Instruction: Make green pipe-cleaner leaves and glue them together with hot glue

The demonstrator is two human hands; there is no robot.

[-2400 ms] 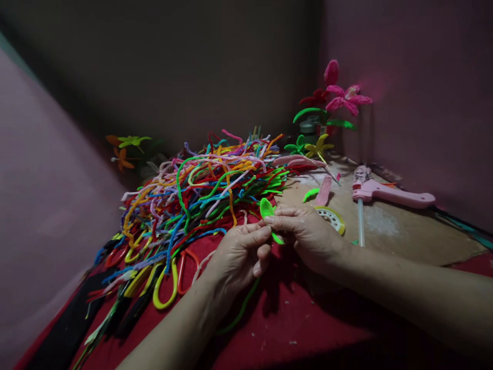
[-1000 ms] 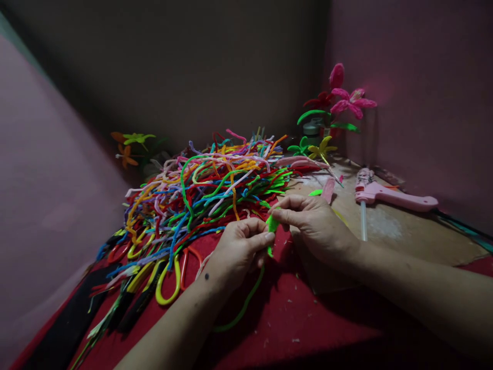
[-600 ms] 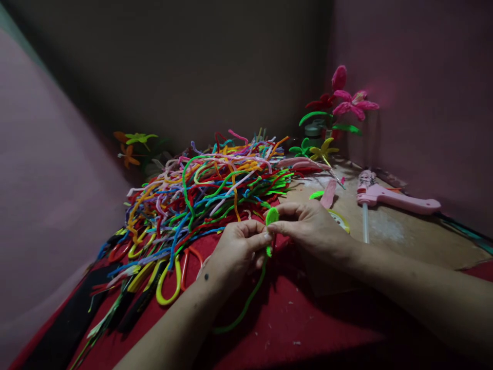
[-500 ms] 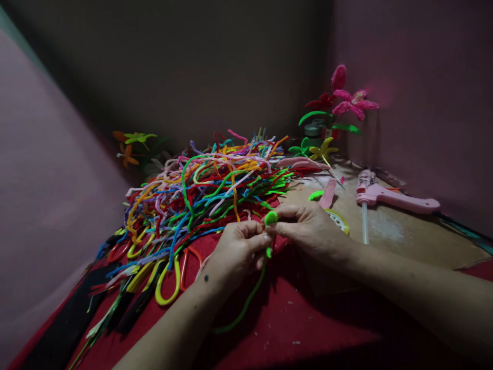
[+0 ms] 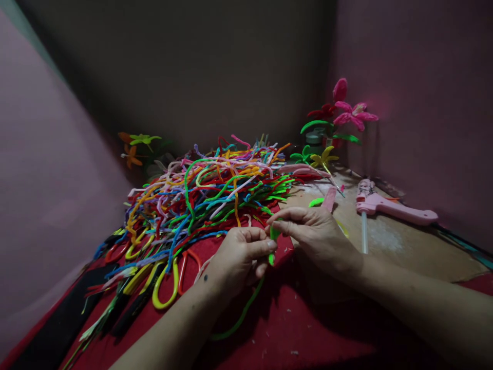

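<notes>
Two hands, one green stem, barely begun

Both hands pinch a green pipe cleaner over the red surface: left hand and right hand, each grip clamped on its bent top. Most of its length trails unshaped. Beyond lie the loose pile, then finished flowers.

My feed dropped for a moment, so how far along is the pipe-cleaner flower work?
Done: finished flowers, the pink flower at the back right and a yellow flower below it. In hand: the left hand and right hand pinch a green pipe cleaner, its tail trailing over the red cloth. Left: the big pile of pipe cleaners lies loose; the pink glue gun lies unheld.
</notes>
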